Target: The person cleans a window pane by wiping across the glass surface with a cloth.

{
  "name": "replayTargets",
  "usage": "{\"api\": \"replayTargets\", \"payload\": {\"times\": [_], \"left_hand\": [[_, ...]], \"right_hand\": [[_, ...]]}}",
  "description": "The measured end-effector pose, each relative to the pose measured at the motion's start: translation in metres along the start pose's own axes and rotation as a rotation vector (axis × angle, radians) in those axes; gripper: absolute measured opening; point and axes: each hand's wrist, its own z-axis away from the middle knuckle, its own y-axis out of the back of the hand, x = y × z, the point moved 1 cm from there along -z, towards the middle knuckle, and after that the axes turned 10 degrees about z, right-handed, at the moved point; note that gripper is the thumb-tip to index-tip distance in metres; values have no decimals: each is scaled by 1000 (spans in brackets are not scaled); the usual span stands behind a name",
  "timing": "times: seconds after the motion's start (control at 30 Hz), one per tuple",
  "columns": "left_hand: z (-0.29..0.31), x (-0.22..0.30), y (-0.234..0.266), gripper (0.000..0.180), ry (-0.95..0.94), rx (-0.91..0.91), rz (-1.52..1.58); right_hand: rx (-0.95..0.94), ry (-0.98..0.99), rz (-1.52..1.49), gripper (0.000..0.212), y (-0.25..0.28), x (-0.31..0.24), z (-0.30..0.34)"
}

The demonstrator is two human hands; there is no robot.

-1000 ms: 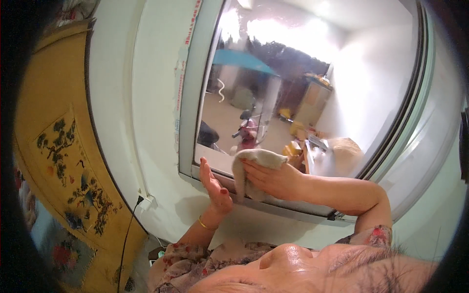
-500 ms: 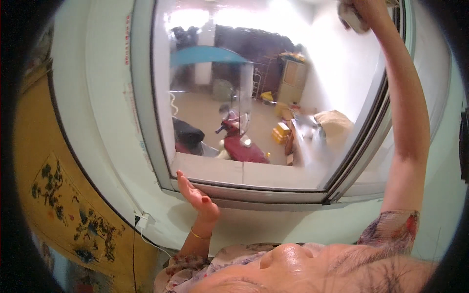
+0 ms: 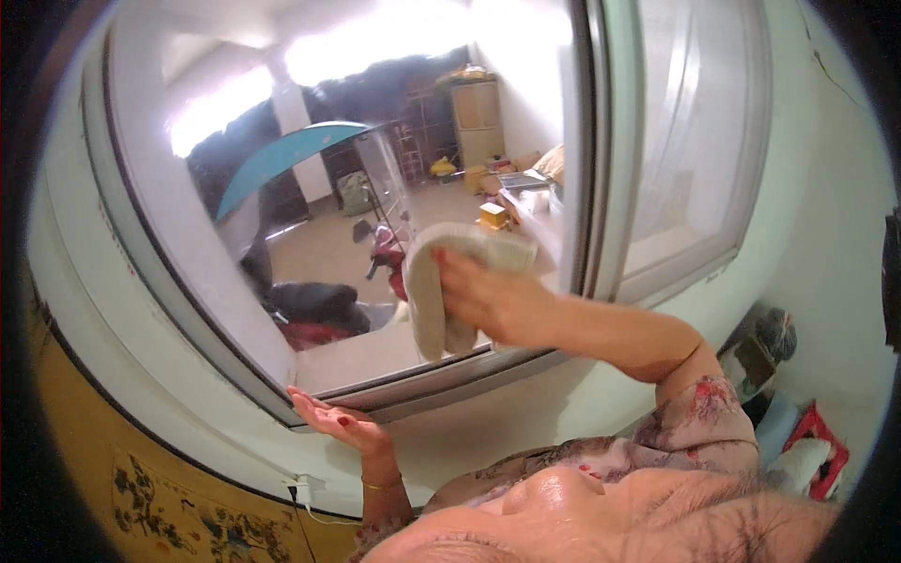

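My right hand [image 3: 502,300] presses a folded beige-grey cloth [image 3: 427,296] to the lower middle of the window pane [image 3: 347,244]. The fingers lie over the cloth, and its loose part flares out past them, slightly smeared by motion. Down at the lower left corner of the grey window frame [image 3: 427,399], my left hand [image 3: 340,422] is open and empty. Its palm is turned up with the fingers stretched out, and the fingertips are at the frame's edge. A thin yellow bangle [image 3: 380,484] circles that wrist.
Behind the glass stands a dark red scooter [image 3: 324,335] under a teal canopy [image 3: 282,159]. A second window panel [image 3: 690,141] is on the right. Below my left hand, a white plug [image 3: 305,488] with cables sits on the wall. Bags [image 3: 817,450] are piled at the lower right.
My right hand has come down and left from the upper right of the window with the cloth. The view has turned to the right. The left hand stays open by the frame's lower left corner.
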Motion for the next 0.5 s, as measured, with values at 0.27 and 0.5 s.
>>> {"api": "replayTargets", "payload": {"times": [0.27,0.5], "left_hand": [[-19,26,-16,64,-162,-146,10],[-79,107,-126,49,-470,-970,180]], "right_hand": [[-177,-123,-160,42,19,-47,90],[332,-743,-462,53,89,26,104]]}}
